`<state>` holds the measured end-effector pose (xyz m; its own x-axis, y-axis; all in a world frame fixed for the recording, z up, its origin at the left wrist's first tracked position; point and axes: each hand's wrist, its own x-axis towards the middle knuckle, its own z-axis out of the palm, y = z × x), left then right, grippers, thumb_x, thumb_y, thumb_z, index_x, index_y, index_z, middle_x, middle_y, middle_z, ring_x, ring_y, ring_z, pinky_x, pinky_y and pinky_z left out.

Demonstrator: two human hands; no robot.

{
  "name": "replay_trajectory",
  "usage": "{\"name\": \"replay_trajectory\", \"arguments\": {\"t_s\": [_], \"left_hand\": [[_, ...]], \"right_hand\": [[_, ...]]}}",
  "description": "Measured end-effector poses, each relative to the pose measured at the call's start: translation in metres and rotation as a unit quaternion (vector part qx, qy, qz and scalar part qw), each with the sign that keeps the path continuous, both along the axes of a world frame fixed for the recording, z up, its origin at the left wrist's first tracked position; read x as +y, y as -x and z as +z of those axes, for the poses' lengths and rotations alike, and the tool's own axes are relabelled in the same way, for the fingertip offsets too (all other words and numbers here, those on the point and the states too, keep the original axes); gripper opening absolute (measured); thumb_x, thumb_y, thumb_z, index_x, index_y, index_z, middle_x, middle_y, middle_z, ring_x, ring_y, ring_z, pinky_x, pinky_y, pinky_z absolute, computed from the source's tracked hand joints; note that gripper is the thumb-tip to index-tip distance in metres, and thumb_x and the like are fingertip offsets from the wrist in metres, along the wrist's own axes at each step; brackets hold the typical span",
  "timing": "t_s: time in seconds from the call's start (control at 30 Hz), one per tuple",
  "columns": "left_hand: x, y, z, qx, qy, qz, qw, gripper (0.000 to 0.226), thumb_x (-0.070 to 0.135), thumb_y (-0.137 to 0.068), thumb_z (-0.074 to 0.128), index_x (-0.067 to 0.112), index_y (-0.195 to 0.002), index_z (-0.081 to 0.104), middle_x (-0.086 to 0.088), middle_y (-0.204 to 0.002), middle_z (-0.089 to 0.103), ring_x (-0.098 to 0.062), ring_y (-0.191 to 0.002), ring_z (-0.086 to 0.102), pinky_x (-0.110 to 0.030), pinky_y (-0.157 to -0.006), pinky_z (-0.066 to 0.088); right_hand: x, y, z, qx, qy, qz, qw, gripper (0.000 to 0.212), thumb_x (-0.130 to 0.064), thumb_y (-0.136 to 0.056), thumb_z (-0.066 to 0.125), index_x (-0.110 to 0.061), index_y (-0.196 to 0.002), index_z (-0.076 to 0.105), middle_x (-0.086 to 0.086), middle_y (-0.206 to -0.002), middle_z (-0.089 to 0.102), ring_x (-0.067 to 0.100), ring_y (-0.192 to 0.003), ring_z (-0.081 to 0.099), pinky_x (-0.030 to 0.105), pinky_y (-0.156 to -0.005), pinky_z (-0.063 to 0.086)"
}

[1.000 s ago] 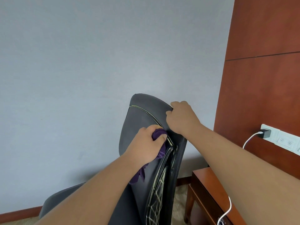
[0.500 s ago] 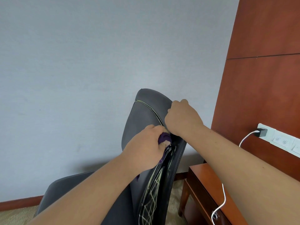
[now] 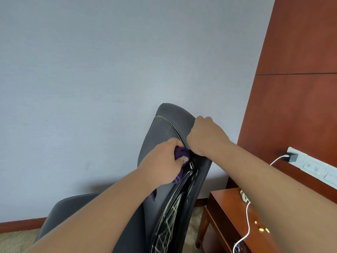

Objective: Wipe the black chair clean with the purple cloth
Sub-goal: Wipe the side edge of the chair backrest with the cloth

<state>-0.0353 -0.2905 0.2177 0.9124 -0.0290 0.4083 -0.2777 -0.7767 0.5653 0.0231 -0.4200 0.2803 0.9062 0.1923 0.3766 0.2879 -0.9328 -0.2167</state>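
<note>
— Where's the purple cloth?
— Bunched in the left hand, fingers curled round it, pressed against the black chair at the backrest's side seam.
— And the right hand?
— Just above it, fingers clamped over the backrest's edge. Behind the chair stands a grey wall.

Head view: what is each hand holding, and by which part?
The left hand grips the purple cloth, bunched in its fingers against the backrest of the black chair. The right hand grips that backrest's upper edge.
</note>
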Motion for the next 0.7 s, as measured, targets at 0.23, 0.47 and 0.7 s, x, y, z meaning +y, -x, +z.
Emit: {"name": "replay_trajectory", "arguments": {"t_s": [0.23,0.47,0.7], "left_hand": [[-0.003,0.017,-0.002,-0.033,-0.024,-0.049,0.998,0.023,0.034,-0.091,0.06,0.037,-0.112,0.051,0.015,-0.105,0.059,-0.007,-0.093,0.058,-0.031,-0.084,0.051],[-0.007,0.005,-0.01,-0.039,0.027,-0.018,0.999,0.047,0.035,-0.088,0.063,0.037,-0.125,0.034,0.011,-0.106,0.062,-0.011,-0.092,0.062,-0.037,-0.083,0.053],[0.0,-0.011,-0.005,-0.017,0.107,0.009,0.994,0.031,0.033,-0.083,0.068,0.035,-0.111,0.055,0.016,-0.101,0.063,-0.002,-0.09,0.059,-0.027,-0.082,0.052]], "right_hand": [[0.008,-0.001,0.011,0.026,-0.091,-0.008,0.996,0.017,-0.017,-0.085,0.043,-0.012,-0.1,0.037,0.006,-0.095,0.052,0.03,-0.086,0.053,0.036,-0.066,0.04],[0.007,0.0,0.004,0.016,-0.078,-0.038,0.996,0.023,-0.017,-0.08,0.046,-0.012,-0.1,0.035,0.009,-0.1,0.052,0.033,-0.086,0.053,0.037,-0.067,0.042],[0.007,0.002,0.002,0.008,-0.076,-0.031,0.997,0.018,-0.015,-0.085,0.043,-0.012,-0.101,0.035,0.008,-0.099,0.046,0.033,-0.085,0.05,0.038,-0.067,0.04]]}}
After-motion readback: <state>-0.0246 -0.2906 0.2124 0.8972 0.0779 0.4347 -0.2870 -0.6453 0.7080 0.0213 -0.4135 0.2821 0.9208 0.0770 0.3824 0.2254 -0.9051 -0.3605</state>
